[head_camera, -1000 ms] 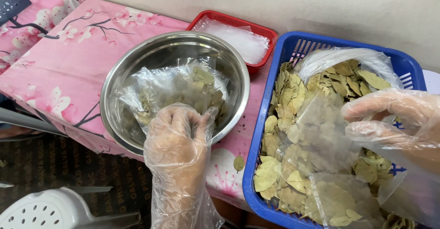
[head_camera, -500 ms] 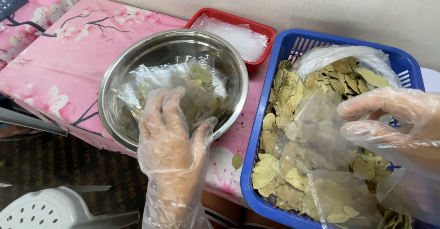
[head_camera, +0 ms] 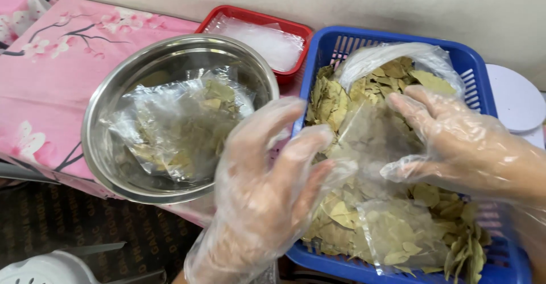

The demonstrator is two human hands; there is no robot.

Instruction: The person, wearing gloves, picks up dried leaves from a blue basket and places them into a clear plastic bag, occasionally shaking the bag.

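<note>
Here both hands wear loose clear plastic gloves, likely to keep the dried leaves clean. Over the blue plastic basket [head_camera: 483,79] the right hand [head_camera: 455,142] pinches a small clear bag [head_camera: 369,142] of leaves by its edge. Just left of that bag, the left hand [head_camera: 267,193] hovers, fingers spread, holding nothing. More bagged leaves [head_camera: 176,130] lie in the steel bowl [head_camera: 102,159].

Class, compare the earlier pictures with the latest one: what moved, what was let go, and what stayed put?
The left hand left the bag of leaves in the steel bowl and swung right, to the blue basket. The right hand stayed on the basket's clear bags. Bowl, basket and red tray kept their places.
</note>
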